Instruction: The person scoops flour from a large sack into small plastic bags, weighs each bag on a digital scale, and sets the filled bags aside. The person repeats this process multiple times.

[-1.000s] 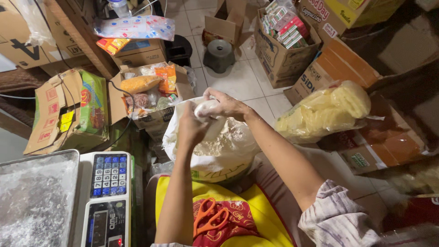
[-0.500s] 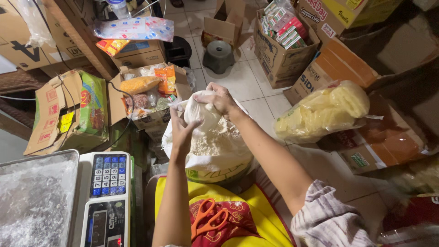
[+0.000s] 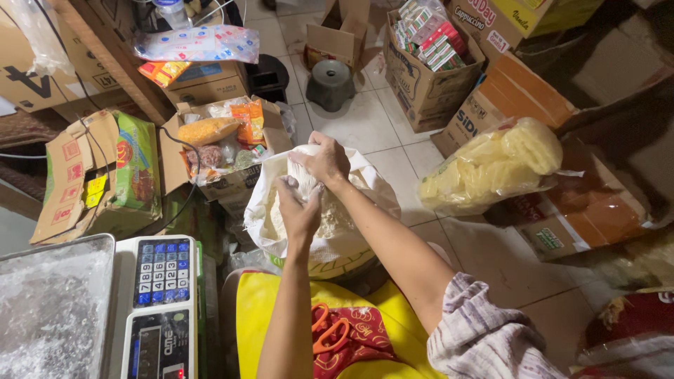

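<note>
A large white sack (image 3: 365, 186) of pale flour-like powder stands open on the floor before me. My right hand (image 3: 324, 158) grips a small clear plastic bag of powder (image 3: 307, 184) at its top, above the sack's mouth. My left hand (image 3: 298, 212), dusted white, closes around the same small bag just below. Both forearms reach out over my yellow apron (image 3: 260, 316), where orange-handled scissors (image 3: 326, 330) lie on a red cloth.
A digital weighing scale (image 3: 160, 309) with a metal pan (image 3: 53, 309) stands at lower left. Cardboard boxes of packaged snacks (image 3: 217, 140) crowd the left and back. A clear bag of yellow crackers (image 3: 495, 165) lies right of the sack. A grey stool (image 3: 330, 83) stands on the tiles.
Both hands have lowered the small bag towards the sack's mouth, and the left hand has shifted from the top to lower on the bag.
</note>
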